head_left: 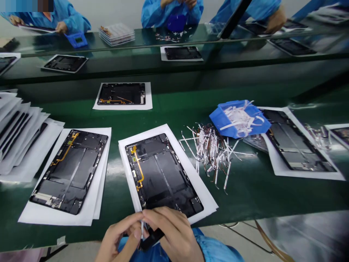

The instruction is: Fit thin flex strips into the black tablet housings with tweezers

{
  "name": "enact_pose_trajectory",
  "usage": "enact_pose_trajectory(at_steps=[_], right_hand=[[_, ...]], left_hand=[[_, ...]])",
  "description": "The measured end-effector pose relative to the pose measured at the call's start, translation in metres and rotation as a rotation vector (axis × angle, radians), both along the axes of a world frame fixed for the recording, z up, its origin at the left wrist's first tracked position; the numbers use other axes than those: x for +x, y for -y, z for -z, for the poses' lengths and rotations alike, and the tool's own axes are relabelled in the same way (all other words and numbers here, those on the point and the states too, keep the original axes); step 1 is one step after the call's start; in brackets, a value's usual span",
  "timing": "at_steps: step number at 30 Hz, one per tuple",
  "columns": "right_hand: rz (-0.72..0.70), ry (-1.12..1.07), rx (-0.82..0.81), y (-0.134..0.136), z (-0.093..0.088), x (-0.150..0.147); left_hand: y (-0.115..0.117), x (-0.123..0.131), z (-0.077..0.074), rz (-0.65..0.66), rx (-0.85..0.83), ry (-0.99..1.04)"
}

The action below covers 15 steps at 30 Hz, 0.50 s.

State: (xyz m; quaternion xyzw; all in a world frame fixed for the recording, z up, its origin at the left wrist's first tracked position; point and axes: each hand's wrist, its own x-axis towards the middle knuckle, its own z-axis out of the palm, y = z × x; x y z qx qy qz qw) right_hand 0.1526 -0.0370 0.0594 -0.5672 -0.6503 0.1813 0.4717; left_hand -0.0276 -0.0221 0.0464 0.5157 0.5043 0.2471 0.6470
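At the near edge of the table, my left hand (122, 238) pinches a thin white strip (142, 230) between thumb and fingers. Close against it, my right hand (176, 233) is curled round a black object (152, 239), whose kind is not clear; its fingertips meet the left ones near the strip's upper end. Just beyond both hands lies an opened tablet housing (160, 174), black inside with an orange flex cable (139, 169) along its left side. It rests slanted on white paper sheets (188, 165), its near end partly hidden by my right hand.
Another tablet housing (72, 169) lies left, beside a paper-layered stack (24, 134). Loose flex strips (214, 149) are heaped at right, before a blue bin (240, 118) of white strips. More housings (122, 94) lie farther back. Co-workers in blue sleeves (170, 14) work across the table.
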Motion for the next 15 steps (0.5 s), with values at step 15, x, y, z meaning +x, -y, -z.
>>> enact_pose_trajectory(at_steps=[15], right_hand=[[-0.092, -0.085, -0.099, 0.0, 0.009, 0.002]], left_hand=[[0.002, -0.004, 0.009, 0.029, -0.021, 0.167]])
